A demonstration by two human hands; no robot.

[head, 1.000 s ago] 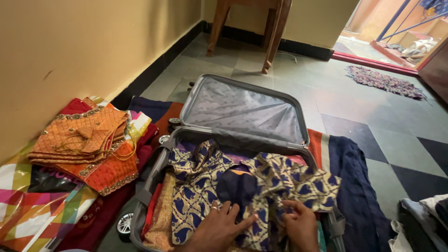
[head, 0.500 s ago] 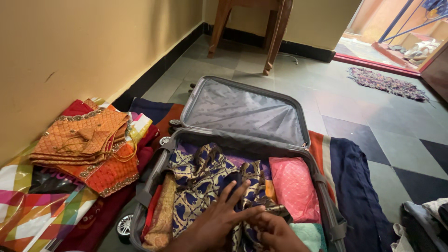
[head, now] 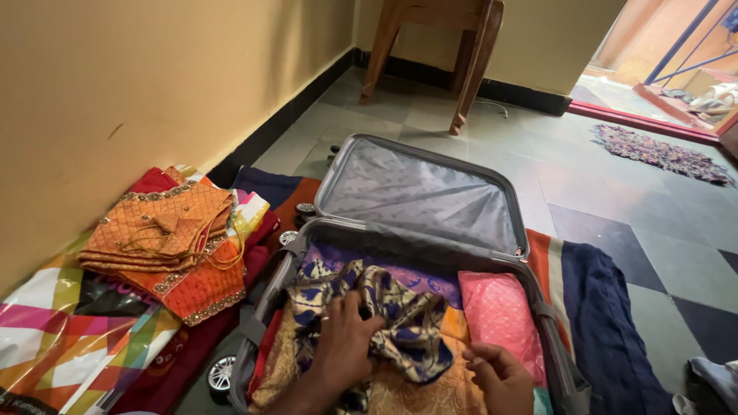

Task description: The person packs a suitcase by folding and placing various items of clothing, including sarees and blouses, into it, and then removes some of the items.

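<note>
An open grey suitcase (head: 307, 230) lies on the floor, lid (head: 419, 192) propped back. Inside, a navy and gold patterned garment (head: 400, 315) is bunched on top of gold-orange fabric (head: 415, 392), with a folded pink cloth (head: 500, 311) to its right. My left hand (head: 342, 346) presses down on the patterned garment, fingers curled into it, a ring on one finger. My right hand (head: 500, 376) hovers just right of the garment, fingers loosely apart, holding nothing, near the pink cloth.
A stack of folded orange embroidered clothes (head: 165, 238) sits left of the suitcase on colourful plastic bags (head: 69, 338). A dark blue and orange cloth (head: 607, 323) lies under the case. A wooden chair (head: 438, 46) stands by the wall; a small rug (head: 661, 150) lies near the doorway.
The patterned garment, spread wide a second ago, has been gathered into a compact bundle at the case's middle, uncovering the pink cloth. My right hand has let go and drawn right.
</note>
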